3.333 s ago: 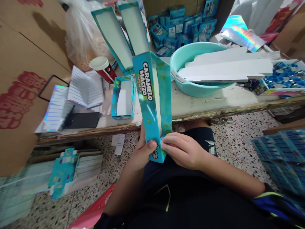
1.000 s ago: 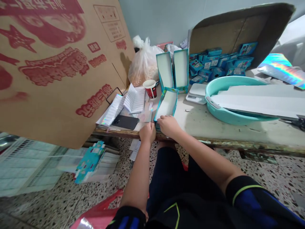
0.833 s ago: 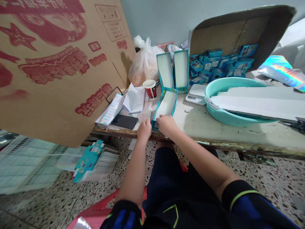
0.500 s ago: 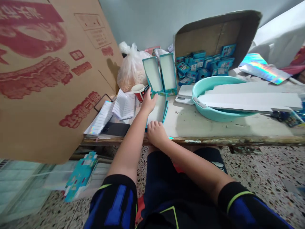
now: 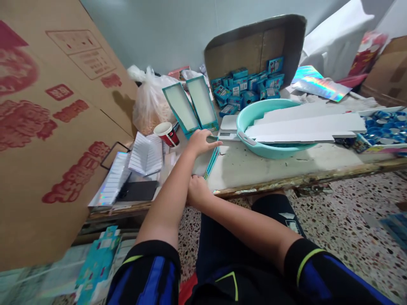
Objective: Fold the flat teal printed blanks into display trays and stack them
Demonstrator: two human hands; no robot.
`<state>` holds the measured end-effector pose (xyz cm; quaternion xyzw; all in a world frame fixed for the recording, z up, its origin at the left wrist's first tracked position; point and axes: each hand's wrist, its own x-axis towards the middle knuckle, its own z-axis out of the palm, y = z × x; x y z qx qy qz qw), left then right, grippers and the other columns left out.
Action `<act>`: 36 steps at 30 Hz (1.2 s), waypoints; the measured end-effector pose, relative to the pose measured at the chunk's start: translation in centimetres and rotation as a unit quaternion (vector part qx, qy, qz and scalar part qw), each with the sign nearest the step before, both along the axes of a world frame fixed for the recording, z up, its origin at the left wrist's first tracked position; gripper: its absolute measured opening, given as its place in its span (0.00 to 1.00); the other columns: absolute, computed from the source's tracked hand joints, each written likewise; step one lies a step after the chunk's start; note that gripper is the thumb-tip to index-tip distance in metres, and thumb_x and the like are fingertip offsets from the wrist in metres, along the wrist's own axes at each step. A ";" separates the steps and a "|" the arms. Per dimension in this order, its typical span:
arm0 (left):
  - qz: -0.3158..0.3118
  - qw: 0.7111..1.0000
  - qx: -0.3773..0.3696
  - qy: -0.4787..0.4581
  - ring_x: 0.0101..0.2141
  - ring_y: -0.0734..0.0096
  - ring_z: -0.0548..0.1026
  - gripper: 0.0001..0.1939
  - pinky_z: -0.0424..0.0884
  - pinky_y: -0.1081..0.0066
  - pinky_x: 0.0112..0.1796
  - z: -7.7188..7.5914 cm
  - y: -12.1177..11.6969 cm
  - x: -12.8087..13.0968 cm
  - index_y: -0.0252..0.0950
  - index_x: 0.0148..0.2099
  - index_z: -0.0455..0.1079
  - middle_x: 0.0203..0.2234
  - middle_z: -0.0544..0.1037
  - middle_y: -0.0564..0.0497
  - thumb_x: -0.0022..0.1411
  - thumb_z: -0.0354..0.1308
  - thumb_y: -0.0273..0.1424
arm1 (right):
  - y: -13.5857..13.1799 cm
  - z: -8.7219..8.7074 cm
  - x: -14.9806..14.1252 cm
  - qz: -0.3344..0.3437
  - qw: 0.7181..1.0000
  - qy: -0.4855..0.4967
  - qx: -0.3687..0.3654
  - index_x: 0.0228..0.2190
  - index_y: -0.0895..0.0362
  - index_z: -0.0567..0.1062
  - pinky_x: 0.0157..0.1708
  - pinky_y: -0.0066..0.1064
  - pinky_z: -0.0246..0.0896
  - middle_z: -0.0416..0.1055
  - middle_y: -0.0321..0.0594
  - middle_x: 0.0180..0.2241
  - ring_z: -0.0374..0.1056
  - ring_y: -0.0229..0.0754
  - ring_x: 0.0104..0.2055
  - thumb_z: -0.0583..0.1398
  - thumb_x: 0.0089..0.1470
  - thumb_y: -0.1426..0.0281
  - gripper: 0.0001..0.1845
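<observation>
A long teal tray box (image 5: 210,160) with a white inside lies flat on the table (image 5: 270,169), mostly hidden under my arms. My left hand (image 5: 201,142) rests on its far end, fingers stretched out over the rim. My right hand (image 5: 197,189) sits at its near end by the table edge, fingers curled onto the box. Two more open teal boxes (image 5: 190,106) lean upright just behind.
A teal basin (image 5: 254,127) holding long white card strips (image 5: 305,127) stands right of my hands. A paper cup (image 5: 168,133), notebooks (image 5: 144,154) and a dark phone (image 5: 137,190) lie left. A large brown carton (image 5: 47,127) fills the left side. Behind, a cardboard box (image 5: 251,46) holds several small blue packs.
The teal box went from held upright in my lap to lying flat on the table. My left hand slid from its near end to its far end; the right stayed near.
</observation>
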<state>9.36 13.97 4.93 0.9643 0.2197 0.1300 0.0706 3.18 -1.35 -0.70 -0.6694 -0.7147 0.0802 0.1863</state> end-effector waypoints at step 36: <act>0.044 0.994 -0.091 -0.052 0.57 0.48 0.71 0.16 0.67 0.52 0.61 -6.9 -14.3 -0.7 0.37 0.51 0.75 0.54 0.75 0.39 0.64 0.59 0.38 | -19.0 9.8 29.1 -0.210 0.943 -0.247 -0.074 0.51 0.57 0.77 0.40 0.35 0.57 0.78 0.49 0.48 0.72 0.49 0.46 0.51 0.69 0.72 0.17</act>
